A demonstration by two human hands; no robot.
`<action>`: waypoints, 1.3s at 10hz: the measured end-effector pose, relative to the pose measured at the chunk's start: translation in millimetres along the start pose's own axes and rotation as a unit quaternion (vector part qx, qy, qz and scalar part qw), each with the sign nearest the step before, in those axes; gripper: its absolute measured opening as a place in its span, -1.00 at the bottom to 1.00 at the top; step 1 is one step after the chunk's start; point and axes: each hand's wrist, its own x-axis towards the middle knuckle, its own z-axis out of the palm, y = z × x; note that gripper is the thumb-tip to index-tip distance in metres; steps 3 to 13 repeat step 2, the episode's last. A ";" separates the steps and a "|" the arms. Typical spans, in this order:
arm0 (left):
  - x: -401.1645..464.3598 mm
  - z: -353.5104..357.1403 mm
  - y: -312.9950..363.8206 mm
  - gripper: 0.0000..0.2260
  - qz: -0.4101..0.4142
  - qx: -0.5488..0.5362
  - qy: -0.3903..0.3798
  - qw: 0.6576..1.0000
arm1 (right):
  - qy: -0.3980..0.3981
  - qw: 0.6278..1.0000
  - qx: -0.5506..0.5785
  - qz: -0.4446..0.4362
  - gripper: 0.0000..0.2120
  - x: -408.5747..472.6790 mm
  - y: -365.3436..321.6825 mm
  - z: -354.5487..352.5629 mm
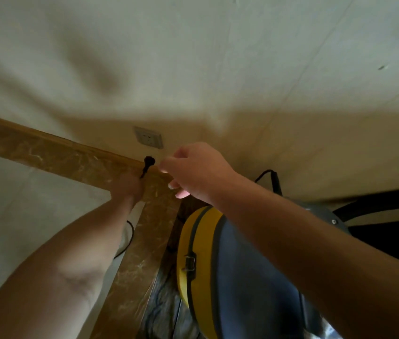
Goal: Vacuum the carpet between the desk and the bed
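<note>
left fingers: left hand [130, 185] sits centre-left of frame, curled round the black plug [147, 165]; plug head and a bit of cord stick up past the knuckles. Fingertips themselves hidden behind the hand.
right fingers: right hand [193, 171], centre of frame, loosely bent, holding nothing seen; thumb and forefinger tips close together just right of the plug, can't tell if they touch it. Two fingertips [181, 193] hang lower, apart.
plug vs fingers: plug is in the left grip, just left of the right hand's tips, and below-left of the socket [148, 137], near but not in it.
cord: thin black cord [127, 237] drops from under the left wrist along the marble edging [142, 231], lower-centre-left.
vacuum: yellow/blue body [208, 260] lower centre-right, partly under the right forearm; black hose or strap [270, 177] behind it at right. Carpet not clearly in view.
risk 1: pins may miss the slots, prob. because the reach is long, the view is blurred and the plug is held at an angle; could jab the faceplate.
risk 2: fingertips near the pins as it goes in; a grip too far fwd would cause contact w/ metal.
risk 3: cord may snag on the marble corner or pull tight once the vacuum rolls, yanking the plug out.
risk 4: forearm crosses over the vacuum; a bump could tip or shift it.
stage: looks like pre-vacuuming, power not yet connected.
</note>
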 end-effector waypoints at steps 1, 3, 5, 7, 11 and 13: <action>-18.5 7.0 -3.2 -0.76 0.001 0.000 -0.007 1.000 | 0.009 1.000 -0.015 0.005 -0.66 -3.8 2.0 3.5; -31.4 4.6 8.7 -0.75 -0.015 0.010 -0.068 0.998 | 0.047 0.998 -0.014 0.028 -0.70 -13.1 8.1 -4.3; -31.4 4.6 8.7 -0.75 -0.015 0.010 -0.068 0.998 | 0.047 0.998 -0.014 0.028 -0.70 -13.1 8.1 -4.3; -31.4 4.6 8.7 -0.75 -0.015 0.010 -0.068 0.998 | 0.047 0.998 -0.014 0.028 -0.70 -13.1 8.1 -4.3; -31.4 4.6 8.7 -0.75 -0.015 0.010 -0.068 0.998 | 0.047 0.998 -0.014 0.028 -0.70 -13.1 8.1 -4.3; -31.4 4.6 8.7 -0.75 -0.015 0.010 -0.068 0.998 | 0.047 0.998 -0.014 0.028 -0.70 -13.1 8.1 -4.3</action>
